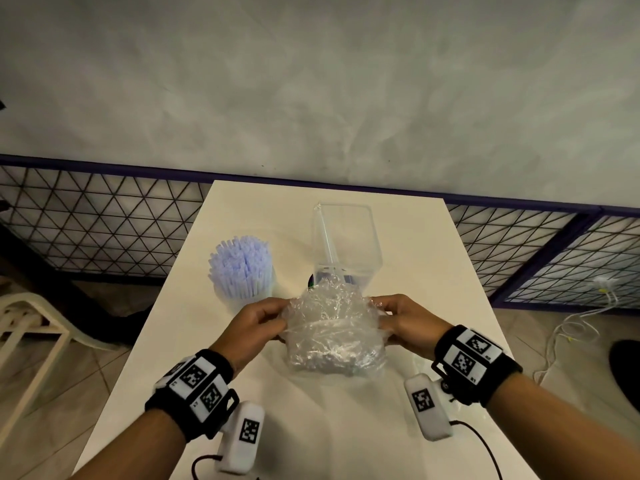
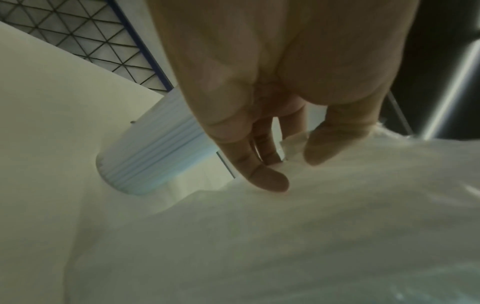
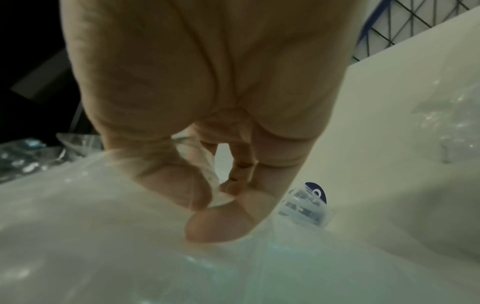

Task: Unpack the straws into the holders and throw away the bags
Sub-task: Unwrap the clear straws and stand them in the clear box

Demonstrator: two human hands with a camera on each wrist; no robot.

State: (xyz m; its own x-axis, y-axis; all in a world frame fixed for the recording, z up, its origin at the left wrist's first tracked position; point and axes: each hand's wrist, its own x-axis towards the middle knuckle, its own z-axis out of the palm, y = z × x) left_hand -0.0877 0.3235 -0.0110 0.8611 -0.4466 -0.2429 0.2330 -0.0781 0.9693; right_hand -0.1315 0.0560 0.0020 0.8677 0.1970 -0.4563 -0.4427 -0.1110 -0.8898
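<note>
A crinkled clear plastic bag (image 1: 334, 336) of straws stands on the white table (image 1: 415, 278) between my hands. My left hand (image 1: 268, 318) pinches the bag's left upper edge between thumb and fingers. My right hand (image 1: 391, 315) pinches its right upper edge; in the right wrist view the thumb and forefinger (image 3: 205, 197) hold the film (image 3: 103, 216). A round holder (image 1: 242, 271) packed with pale blue straws stands at the left, also in the left wrist view as a cylinder (image 2: 148, 152). A clear square holder (image 1: 346, 244) stands behind the bag.
A dark round label (image 3: 315, 191) lies on the table behind the bag. A wire mesh fence (image 1: 104, 230) runs behind the table. A white chair (image 1: 31, 323) stands at the left, and white cables (image 1: 571, 317) lie on the floor at the right.
</note>
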